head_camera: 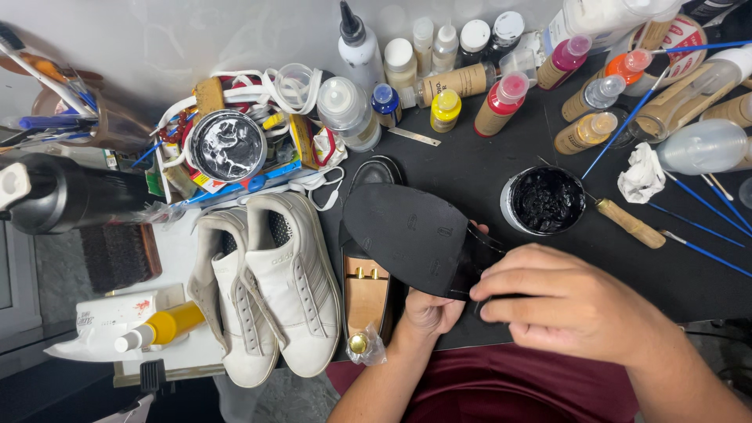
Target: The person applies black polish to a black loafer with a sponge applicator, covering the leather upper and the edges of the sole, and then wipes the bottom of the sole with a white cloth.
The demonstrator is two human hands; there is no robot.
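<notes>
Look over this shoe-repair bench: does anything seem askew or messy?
Yes. The white sneakers overhang the table's front edge, and a crumpled tissue lies among the blue brushes. The open jar of black paste sits uncovered.

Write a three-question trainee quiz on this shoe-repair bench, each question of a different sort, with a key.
1. True or false: the black shoe is held with its sole facing up.
2. Multiple choice: what fills the open tub beside the wooden-handled tool? A) white cream B) black paste C) clear water
3. Fill in: the pair of ____ sneakers lies next to the wooden shoe tree.

Key:
1. True; the left hand supports it from below and the right hand grips its heel end.
2. B
3. white
</notes>
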